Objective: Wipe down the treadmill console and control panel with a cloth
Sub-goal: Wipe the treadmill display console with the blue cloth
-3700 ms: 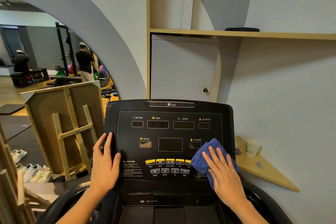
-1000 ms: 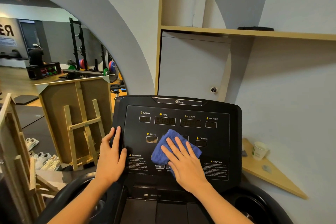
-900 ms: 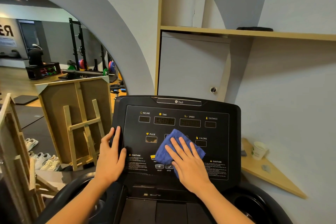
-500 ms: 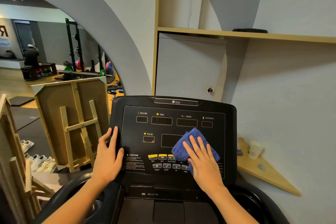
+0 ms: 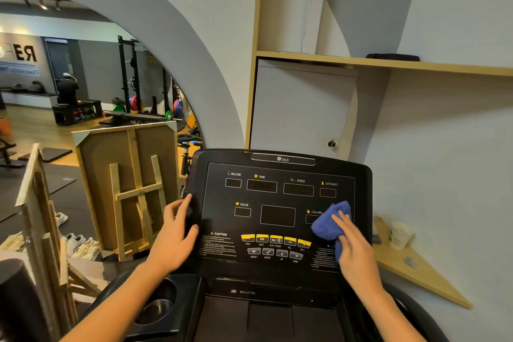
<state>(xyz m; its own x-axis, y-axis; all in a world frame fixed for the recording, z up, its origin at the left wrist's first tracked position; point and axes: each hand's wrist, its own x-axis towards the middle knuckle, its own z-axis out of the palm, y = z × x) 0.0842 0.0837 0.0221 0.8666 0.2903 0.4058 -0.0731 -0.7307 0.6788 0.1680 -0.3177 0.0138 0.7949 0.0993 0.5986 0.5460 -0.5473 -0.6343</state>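
The head camera, the only view, looks down on a black treadmill console standing against a pale wall, its control panel carrying dark readout windows above two rows of yellow and grey buttons. The person's right hand lies flat near the console's right edge, fingers spread and pressing a bunched blue cloth against the panel just below the calorie label, so the cloth is pinned under the palm, not gripped in a fist. The left hand wraps the console's left edge, fingers loosely curled around the rim and holding nothing else, apparently to steady the console. The wipe looks under way, with the left side of the panel and the button rows probably still to be covered. The main risk appears to be the cloth dragging firmly across the buttons, which could press one and change a setting or start the belt. A paper cup stands on a small wooden corner shelf just right of the console; a wide stroke running off the right edge could knock it over.
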